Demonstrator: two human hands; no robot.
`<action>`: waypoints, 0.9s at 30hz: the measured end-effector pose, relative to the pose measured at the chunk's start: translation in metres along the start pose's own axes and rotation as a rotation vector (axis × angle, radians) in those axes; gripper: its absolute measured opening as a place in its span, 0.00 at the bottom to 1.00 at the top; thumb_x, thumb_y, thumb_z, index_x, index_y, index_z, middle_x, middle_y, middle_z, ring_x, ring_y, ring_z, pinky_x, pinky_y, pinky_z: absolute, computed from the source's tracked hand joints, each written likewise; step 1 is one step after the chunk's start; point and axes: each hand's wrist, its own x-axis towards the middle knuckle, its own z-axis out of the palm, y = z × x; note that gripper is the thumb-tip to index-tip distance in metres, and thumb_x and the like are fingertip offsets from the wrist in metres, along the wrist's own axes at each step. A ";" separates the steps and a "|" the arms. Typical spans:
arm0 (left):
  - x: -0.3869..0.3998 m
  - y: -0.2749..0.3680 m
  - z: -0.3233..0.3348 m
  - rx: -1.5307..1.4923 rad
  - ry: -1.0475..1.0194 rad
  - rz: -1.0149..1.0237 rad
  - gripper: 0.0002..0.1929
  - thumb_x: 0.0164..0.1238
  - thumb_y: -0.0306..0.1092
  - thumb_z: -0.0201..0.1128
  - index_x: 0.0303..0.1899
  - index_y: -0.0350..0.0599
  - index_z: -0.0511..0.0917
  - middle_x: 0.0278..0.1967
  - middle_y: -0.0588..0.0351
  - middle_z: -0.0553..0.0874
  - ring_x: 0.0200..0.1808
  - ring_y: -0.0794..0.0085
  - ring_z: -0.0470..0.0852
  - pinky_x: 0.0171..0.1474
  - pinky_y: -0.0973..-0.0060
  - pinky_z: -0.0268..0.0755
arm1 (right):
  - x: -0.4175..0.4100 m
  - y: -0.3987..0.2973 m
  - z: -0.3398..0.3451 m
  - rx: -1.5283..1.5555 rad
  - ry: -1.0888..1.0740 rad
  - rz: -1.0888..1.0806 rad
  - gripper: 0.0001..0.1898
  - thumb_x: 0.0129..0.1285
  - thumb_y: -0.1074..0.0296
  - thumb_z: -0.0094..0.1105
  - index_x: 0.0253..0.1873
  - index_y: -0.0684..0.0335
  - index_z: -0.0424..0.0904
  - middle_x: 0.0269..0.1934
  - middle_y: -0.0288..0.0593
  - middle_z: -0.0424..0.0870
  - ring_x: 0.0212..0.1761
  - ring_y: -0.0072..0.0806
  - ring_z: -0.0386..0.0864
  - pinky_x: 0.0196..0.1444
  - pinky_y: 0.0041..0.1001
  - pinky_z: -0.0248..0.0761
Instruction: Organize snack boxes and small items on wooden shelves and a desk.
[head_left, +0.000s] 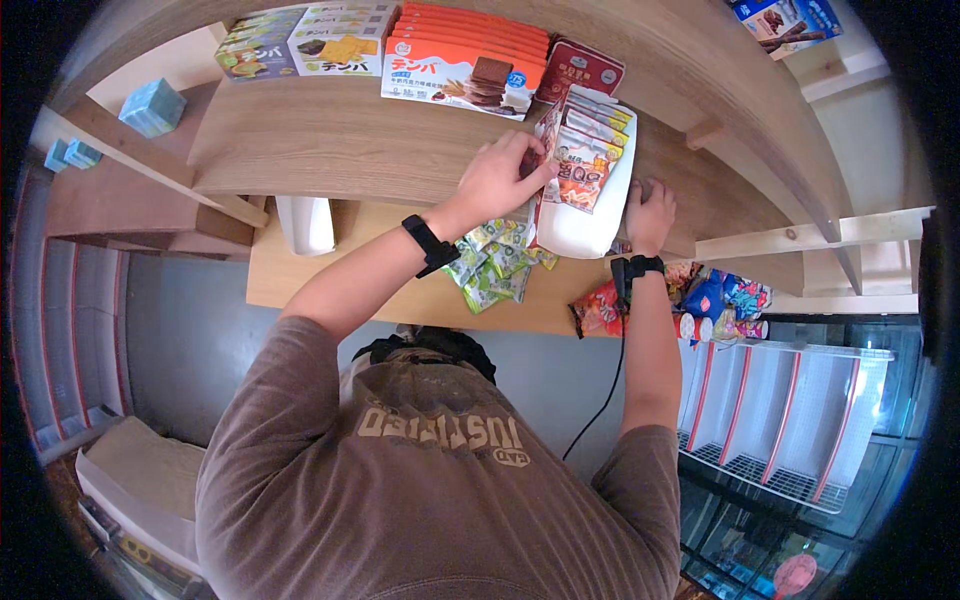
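An open white carton (581, 225) sits tilted on the wooden shelf, with several snack packets (581, 172) standing in a row in its far part. My left hand (506, 171) is at the carton's left side, fingertips curled at its edge beside the front packet; whether they grip the carton or a packet is unclear. My right hand (651, 214) rests on the shelf just right of the carton, fingers bent, with part of it hidden. Green snack packets (491, 266) lie in a heap on the lower wooden surface, below the carton and my left forearm.
Orange wafer boxes (457, 79), grey-and-white cracker boxes (337, 52) and a dark red box (579, 71) line the shelf's back. An empty white tray (306, 225) is at the left. Red snack bags (600, 309) lie below my right wrist. An upper shelf board (675, 67) arches overhead.
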 end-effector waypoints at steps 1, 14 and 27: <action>0.000 0.000 0.000 -0.021 -0.009 -0.002 0.20 0.67 0.50 0.64 0.44 0.39 0.77 0.37 0.46 0.82 0.36 0.59 0.84 0.42 0.65 0.76 | 0.000 0.000 0.000 -0.013 -0.011 0.017 0.20 0.67 0.52 0.56 0.54 0.61 0.80 0.56 0.51 0.78 0.59 0.51 0.73 0.63 0.43 0.64; 0.000 0.005 -0.005 0.022 -0.005 0.001 0.21 0.68 0.52 0.63 0.45 0.41 0.77 0.40 0.45 0.82 0.40 0.55 0.83 0.46 0.62 0.74 | -0.001 -0.004 -0.003 -0.025 -0.008 0.025 0.18 0.66 0.54 0.56 0.54 0.59 0.80 0.57 0.49 0.79 0.60 0.47 0.72 0.65 0.41 0.63; -0.002 0.004 0.000 -0.001 0.029 0.014 0.19 0.67 0.51 0.63 0.42 0.43 0.77 0.37 0.48 0.82 0.38 0.57 0.82 0.46 0.62 0.72 | -0.001 -0.001 -0.003 -0.022 -0.018 0.006 0.19 0.66 0.54 0.56 0.56 0.59 0.79 0.58 0.49 0.78 0.62 0.48 0.71 0.67 0.42 0.61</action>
